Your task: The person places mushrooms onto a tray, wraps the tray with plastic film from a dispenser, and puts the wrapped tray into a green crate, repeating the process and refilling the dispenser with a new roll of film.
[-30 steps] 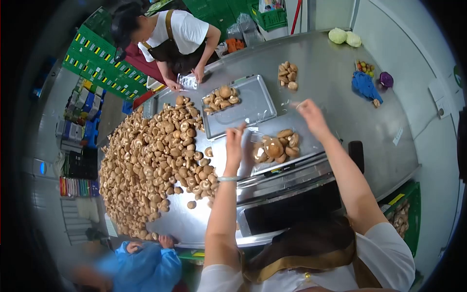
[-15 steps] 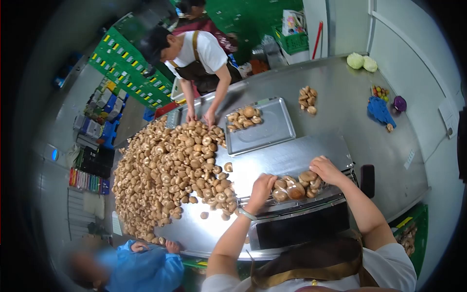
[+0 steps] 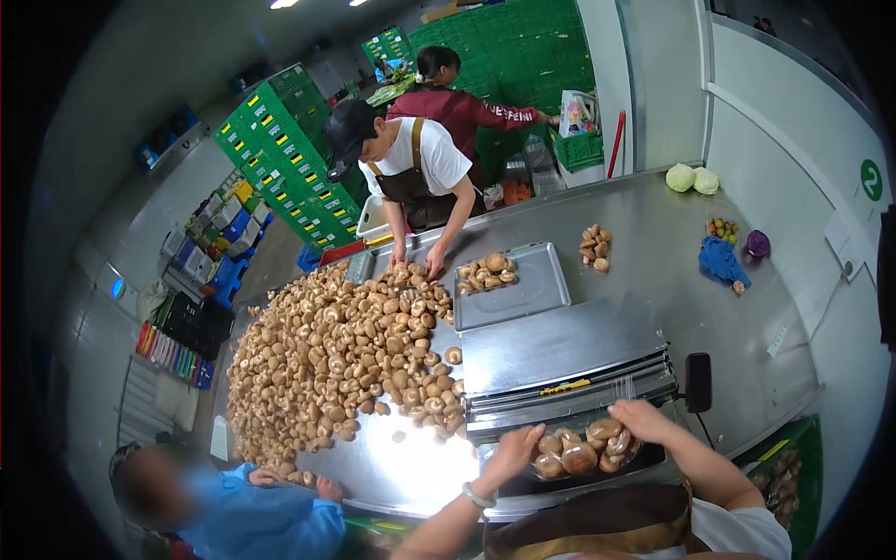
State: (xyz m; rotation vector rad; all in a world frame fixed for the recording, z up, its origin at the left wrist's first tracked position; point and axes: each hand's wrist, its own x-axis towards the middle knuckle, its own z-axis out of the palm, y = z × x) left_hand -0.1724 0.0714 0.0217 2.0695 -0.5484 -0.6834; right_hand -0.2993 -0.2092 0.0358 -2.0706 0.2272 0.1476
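Observation:
Just in front of my body, a pack of brown shiitake mushrooms (image 3: 581, 457) sits under shiny clear plastic wrap (image 3: 623, 387). My left hand (image 3: 513, 455) is closed on the wrap at the pack's left end. At its upper right, my right hand (image 3: 642, 422) pinches the wrap. Some wrap stretches from there towards the rollers of a metal wrapping machine (image 3: 560, 341), directly beyond the pack. Whether there is a tray under the mushrooms is hidden.
A large heap of loose shiitake (image 3: 327, 364) covers the table's left. A metal tray (image 3: 523, 303) holds several more. One co-worker (image 3: 425, 154) handles the heap opposite; a person in blue (image 3: 271, 513) stands at left. A phone-like black device (image 3: 697, 381) is right of the machine.
Both hands have drawn the mushroom pack back from the machine's rollers towards my body. My view has tilted up. The person in maroon behind now stands upright with an arm stretched right.

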